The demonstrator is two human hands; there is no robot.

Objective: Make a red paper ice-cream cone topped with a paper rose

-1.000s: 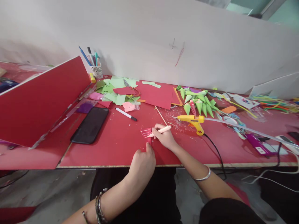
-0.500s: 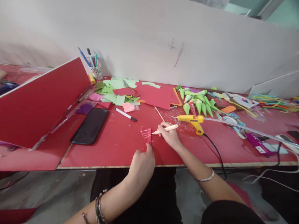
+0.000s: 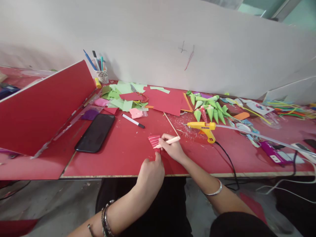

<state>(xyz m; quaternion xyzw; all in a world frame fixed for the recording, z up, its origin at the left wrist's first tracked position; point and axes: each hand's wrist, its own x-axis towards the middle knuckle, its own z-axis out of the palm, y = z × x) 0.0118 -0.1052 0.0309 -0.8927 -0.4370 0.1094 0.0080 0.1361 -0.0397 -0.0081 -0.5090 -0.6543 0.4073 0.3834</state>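
Observation:
A small red paper cone (image 3: 154,141) with white stripes lies flat near the front of the red table (image 3: 123,154). My left hand (image 3: 151,172) is closed and pinches the cone's pointed lower end against the table. My right hand (image 3: 172,148) is wrapped round a pale pink pen (image 3: 168,142), and the pen's tip rests on the cone's striped face. Both forearms reach in from below, with bangles on each wrist.
A yellow glue gun (image 3: 202,127) lies right of my hands, its black cord running off the front edge. A black phone (image 3: 95,132), a white marker (image 3: 133,120), scraps of green paper (image 3: 123,93), green cones (image 3: 209,108), a pen cup (image 3: 101,74) and a red divider board (image 3: 41,108) surround them.
My right hand drew the pen off to the right of the cone, then brought its tip back onto the striped paper. My left hand kept its hold.

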